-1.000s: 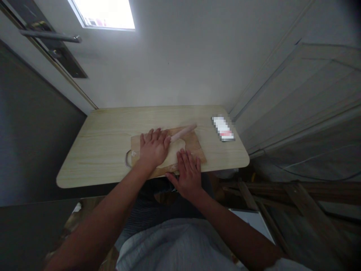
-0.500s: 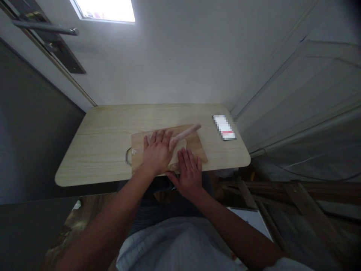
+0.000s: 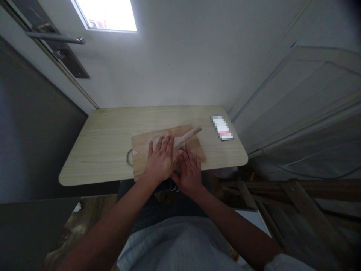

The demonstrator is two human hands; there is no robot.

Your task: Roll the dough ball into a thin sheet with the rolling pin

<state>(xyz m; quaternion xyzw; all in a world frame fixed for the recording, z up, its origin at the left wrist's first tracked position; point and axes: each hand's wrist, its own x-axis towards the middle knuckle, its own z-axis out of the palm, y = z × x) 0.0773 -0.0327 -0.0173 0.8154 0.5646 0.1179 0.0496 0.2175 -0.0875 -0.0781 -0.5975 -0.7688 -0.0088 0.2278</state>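
A wooden cutting board (image 3: 140, 165) with a metal loop handle (image 3: 129, 158) lies at the table's front edge. Across it, on a slant, rests a pale rolling pin (image 3: 190, 135). My left hand (image 3: 161, 158) lies over the pin's left part with its fingers stretched and spread. On the board's right front side, my right hand (image 3: 190, 169) rests with its fingers extended, its thumb side close to my left hand. Something pale and flat, possibly dough, shows partly beneath the hands; they hide most of it. White bits (image 3: 134, 153) stick near the handle.
The pale wooden table (image 3: 96, 150) stands against a white door with a lever handle (image 3: 56, 37). A phone (image 3: 222, 128) with a blurred screen lies at the table's right end. Wooden framing (image 3: 304, 210) and a cable are low on the right.
My left hand has drawn back a little towards me and to the right, now close against my right hand. The rolling pin's right end has shifted only slightly.
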